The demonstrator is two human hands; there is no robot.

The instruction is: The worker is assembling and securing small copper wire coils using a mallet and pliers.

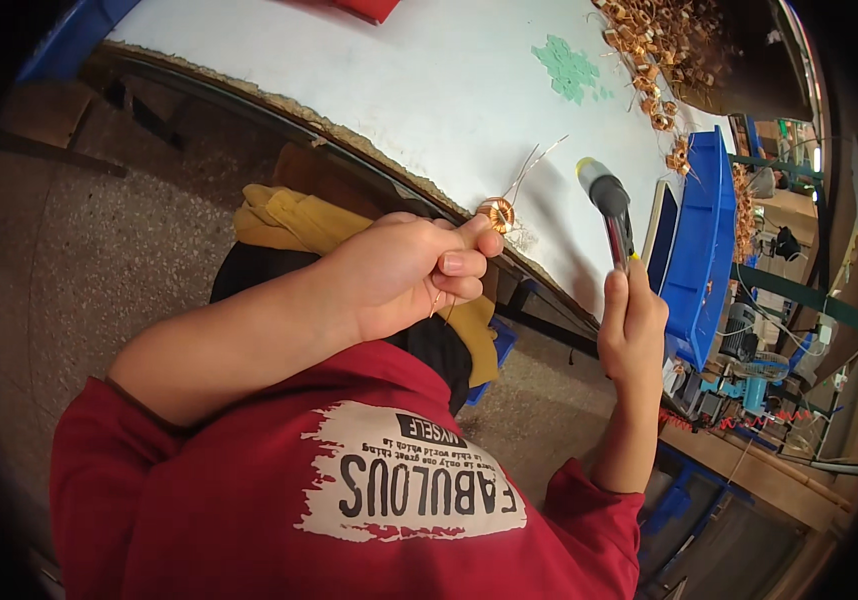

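A small ring-shaped coil wound with copper wire (pixel 498 215) is pinched between the thumb and fingers of my left hand (pixel 419 265), at the near edge of the white table. Two of its long wire ends point up and away over the tabletop, and thin wire ends also show below my fingers. My right hand (pixel 633 322) is closed around the handle of a small hammer (pixel 606 196). The hammer is raised upright to the right of the coil, apart from it, with its pale yellow-tipped head uppermost.
Many copper coils (pixel 654 50) lie heaped at the far right of the white table (pixel 399 90). A blue tray (pixel 699 260) stands right of the hammer. Green flakes (pixel 566 68) lie farther back. The table's front edge (pixel 329 128) is rough. A yellow cloth (pixel 294 220) drapes below it.
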